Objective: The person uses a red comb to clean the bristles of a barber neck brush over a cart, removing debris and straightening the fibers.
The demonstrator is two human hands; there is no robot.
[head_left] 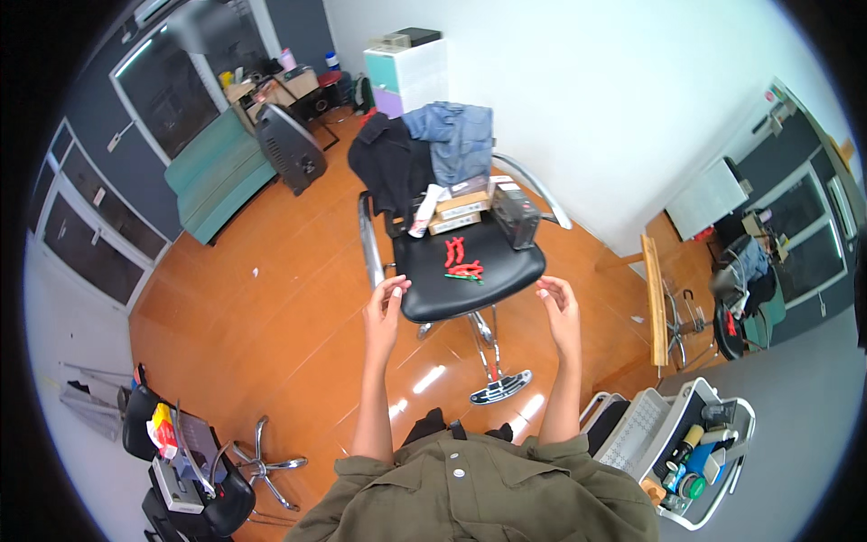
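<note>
Before me stands a salon chair with a black padded seat. My left hand is near the seat's front left corner, fingers slightly curled and holding nothing. My right hand, likewise bare with fingers apart, is by the front right corner. Between them on the seat lie several small red items, too small to name for certain, and a red and green bunch. Behind these are stacked cardboard boxes, a white tube-like container and a dark box. A blue denim garment and a black garment hang over the backrest.
A metal footrest juts out below the seat. At lower right stands a white trolley with bottles; at lower left, a black chair holds boxes. A wood-framed mirror is at right, a green sofa at upper left.
</note>
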